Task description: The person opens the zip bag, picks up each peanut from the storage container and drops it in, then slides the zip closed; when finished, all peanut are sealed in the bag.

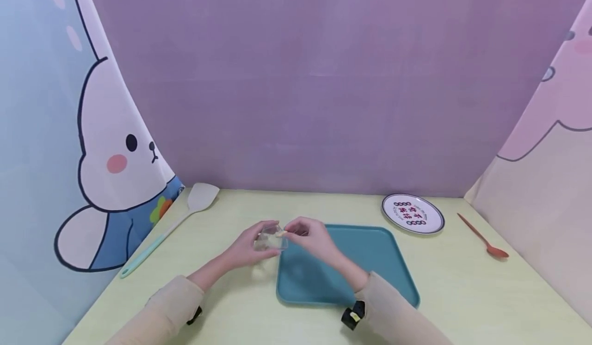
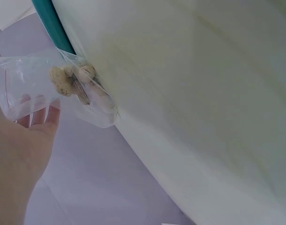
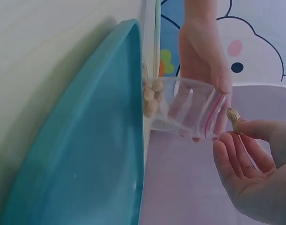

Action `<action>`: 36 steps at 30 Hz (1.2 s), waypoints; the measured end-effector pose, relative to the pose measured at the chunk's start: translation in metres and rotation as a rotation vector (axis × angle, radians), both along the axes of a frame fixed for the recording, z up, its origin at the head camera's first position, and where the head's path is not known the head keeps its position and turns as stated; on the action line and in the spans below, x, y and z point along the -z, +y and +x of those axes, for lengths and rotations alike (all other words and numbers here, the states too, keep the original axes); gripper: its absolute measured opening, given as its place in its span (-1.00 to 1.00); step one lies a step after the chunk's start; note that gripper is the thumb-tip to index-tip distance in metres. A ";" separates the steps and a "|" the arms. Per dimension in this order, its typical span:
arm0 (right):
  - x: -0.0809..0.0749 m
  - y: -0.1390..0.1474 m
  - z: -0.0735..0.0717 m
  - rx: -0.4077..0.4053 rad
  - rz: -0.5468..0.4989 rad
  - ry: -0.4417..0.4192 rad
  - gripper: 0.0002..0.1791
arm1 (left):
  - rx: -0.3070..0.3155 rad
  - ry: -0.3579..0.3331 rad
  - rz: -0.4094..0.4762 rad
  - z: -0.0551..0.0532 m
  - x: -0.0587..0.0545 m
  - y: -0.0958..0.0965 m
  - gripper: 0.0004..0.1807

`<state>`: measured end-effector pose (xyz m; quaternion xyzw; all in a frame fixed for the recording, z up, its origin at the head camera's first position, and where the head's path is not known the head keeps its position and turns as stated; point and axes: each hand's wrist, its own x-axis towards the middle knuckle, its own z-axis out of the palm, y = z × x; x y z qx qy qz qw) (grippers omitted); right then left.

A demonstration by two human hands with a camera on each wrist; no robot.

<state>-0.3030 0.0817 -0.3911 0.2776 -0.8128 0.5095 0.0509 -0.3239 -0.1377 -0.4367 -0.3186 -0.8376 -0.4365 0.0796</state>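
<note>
My left hand (image 1: pixel 244 247) grips a clear zip bag (image 3: pixel 182 105) with a red line near its mouth, thumb on one side and fingers on the other. Several unshelled peanuts (image 2: pixel 63 82) lie in the bottom of the bag, which hangs downward. Just outside the bag's mouth, my right hand (image 1: pixel 315 239) pinches a single peanut (image 3: pixel 233 116) between thumb and fingertips. Both hands are close together over the left edge of a teal tray (image 1: pixel 351 268). In the right wrist view the tray's surface shows no peanuts on it.
A spatula (image 1: pixel 202 197) with a pale head and mint handle lies at the left. Back right is a white plate (image 1: pixel 411 214) with a dark rim and red lettering. Beyond it, near the table's right edge, rests a reddish-brown spoon (image 1: pixel 496 252). A purple cloth (image 1: pixel 305 88) closes off the back.
</note>
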 end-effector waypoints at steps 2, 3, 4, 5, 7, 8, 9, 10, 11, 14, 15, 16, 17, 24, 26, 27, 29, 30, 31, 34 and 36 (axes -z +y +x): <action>0.002 -0.002 -0.001 -0.001 0.006 -0.004 -0.77 | -0.003 -0.004 0.000 0.001 0.000 0.001 -0.28; 0.002 -0.003 -0.001 -0.003 0.007 -0.009 -0.76 | -0.004 -0.010 0.000 0.001 0.000 0.001 -0.28; 0.003 -0.004 -0.001 -0.004 0.009 -0.010 -0.76 | -0.004 -0.012 0.001 0.001 0.000 0.001 -0.28; 0.003 -0.005 -0.001 -0.004 0.010 -0.015 -0.76 | -0.007 -0.015 0.000 0.001 0.000 0.001 -0.28; 0.004 -0.006 -0.002 0.002 0.013 -0.015 -0.77 | -0.009 -0.017 -0.005 0.001 0.001 0.002 -0.26; 0.004 -0.007 -0.002 0.005 0.012 -0.013 -0.77 | -0.011 -0.018 -0.008 0.001 0.001 0.002 -0.26; 0.004 -0.007 -0.002 0.007 0.010 -0.012 -0.78 | -0.011 -0.021 -0.007 0.000 0.001 0.002 -0.25; 0.004 -0.007 -0.002 0.010 0.007 -0.011 -0.78 | -0.014 -0.020 -0.008 0.000 0.001 0.002 -0.24; 0.004 -0.007 -0.002 0.014 0.007 -0.012 -0.79 | -0.015 -0.020 -0.007 -0.001 0.001 0.002 -0.24; 0.004 -0.008 -0.003 0.018 0.003 -0.012 -0.80 | -0.019 -0.016 -0.003 -0.001 0.001 0.002 -0.24; 0.004 -0.007 -0.003 0.020 0.003 -0.013 -0.80 | -0.019 -0.014 -0.001 -0.002 0.001 0.002 -0.24; 0.004 -0.007 -0.002 0.021 0.003 -0.012 -0.80 | -0.020 -0.010 -0.002 -0.002 0.001 0.002 -0.24; 0.004 -0.007 -0.002 0.023 0.002 -0.013 -0.79 | -0.019 -0.007 -0.001 -0.002 0.001 0.001 -0.24; 0.004 -0.003 -0.002 0.026 0.008 -0.015 -0.77 | -0.021 -0.010 0.006 -0.002 0.000 0.001 -0.19; 0.005 -0.002 -0.002 0.030 0.017 -0.009 -0.78 | -0.021 -0.005 0.006 -0.002 -0.002 0.002 -0.19; 0.005 -0.001 -0.002 0.033 0.022 -0.004 -0.79 | -0.021 -0.003 0.006 -0.002 -0.002 0.002 -0.20; 0.006 0.000 -0.002 0.037 0.034 0.001 -0.80 | -0.017 -0.001 0.007 -0.001 -0.003 0.002 -0.20; 0.006 0.000 -0.002 0.040 0.043 -0.001 -0.81 | -0.015 0.001 0.008 -0.001 -0.003 0.001 -0.19; 0.006 0.000 -0.002 0.040 0.051 -0.002 -0.81 | -0.012 0.003 0.010 -0.001 -0.004 0.001 -0.19; 0.007 -0.002 -0.003 0.032 0.080 -0.010 -0.83 | -0.007 0.001 0.021 -0.001 -0.003 0.001 -0.19; 0.008 -0.003 -0.003 0.031 0.095 -0.020 -0.85 | -0.004 0.003 0.029 -0.001 -0.002 0.001 -0.19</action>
